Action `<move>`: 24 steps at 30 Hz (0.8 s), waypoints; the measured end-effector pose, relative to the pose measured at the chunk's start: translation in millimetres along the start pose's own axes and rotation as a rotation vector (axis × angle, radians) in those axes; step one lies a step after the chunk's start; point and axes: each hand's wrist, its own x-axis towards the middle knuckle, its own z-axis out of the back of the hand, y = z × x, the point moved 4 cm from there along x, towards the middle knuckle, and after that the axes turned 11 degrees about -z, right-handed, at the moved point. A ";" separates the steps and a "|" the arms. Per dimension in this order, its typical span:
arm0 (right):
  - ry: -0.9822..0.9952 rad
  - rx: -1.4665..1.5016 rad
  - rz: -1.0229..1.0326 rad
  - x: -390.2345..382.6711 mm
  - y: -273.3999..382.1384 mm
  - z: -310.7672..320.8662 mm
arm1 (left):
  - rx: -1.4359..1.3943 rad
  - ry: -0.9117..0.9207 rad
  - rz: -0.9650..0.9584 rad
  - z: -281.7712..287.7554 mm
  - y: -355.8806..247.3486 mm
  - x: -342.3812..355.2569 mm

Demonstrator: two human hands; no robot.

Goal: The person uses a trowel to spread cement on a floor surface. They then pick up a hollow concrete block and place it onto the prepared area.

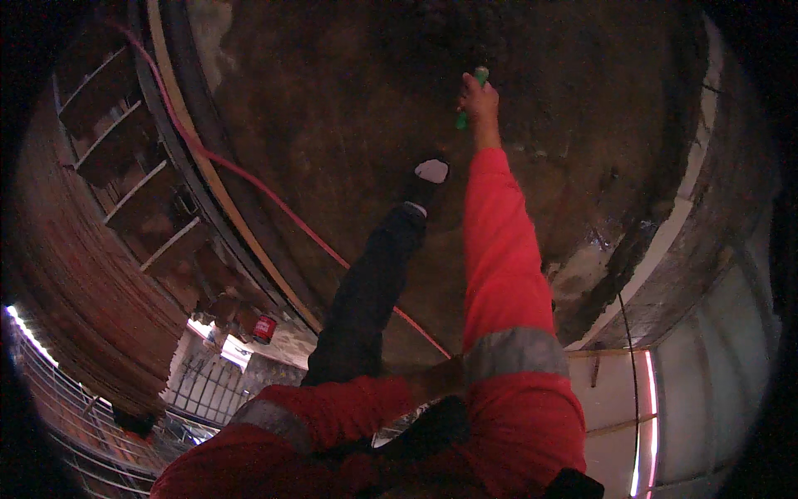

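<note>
At the upper middle, my right hand is at the end of an outstretched arm, its fingers wrapped round a green handle-like thing. The green shows above and below the fist; whatever it is part of cannot be made out. Beneath it spreads a dark brown, partly wet-looking surface. My left arm is bent across my body in a red sleeve. Its bare lower end passes toward my right sleeve, and the fingers are hidden there.
A pink hose or cord runs diagonally past my leg and dark shoe. Left of it are a wooden strip, a ladder-like metal frame and a red can. A pale raised edge curves along the right.
</note>
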 end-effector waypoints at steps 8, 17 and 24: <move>-0.016 -0.288 0.403 -111.4 30.2 74.2 | 0.042 0.178 0.158 -41.8 37.4 -0.8; -0.300 -0.119 0.105 -287.1 -127.5 328.6 | 0.268 0.610 0.445 -63.4 84.7 50.3; -0.431 -0.037 -0.191 -508.3 -256.2 491.7 | 0.477 0.685 0.424 -45.1 96.8 49.1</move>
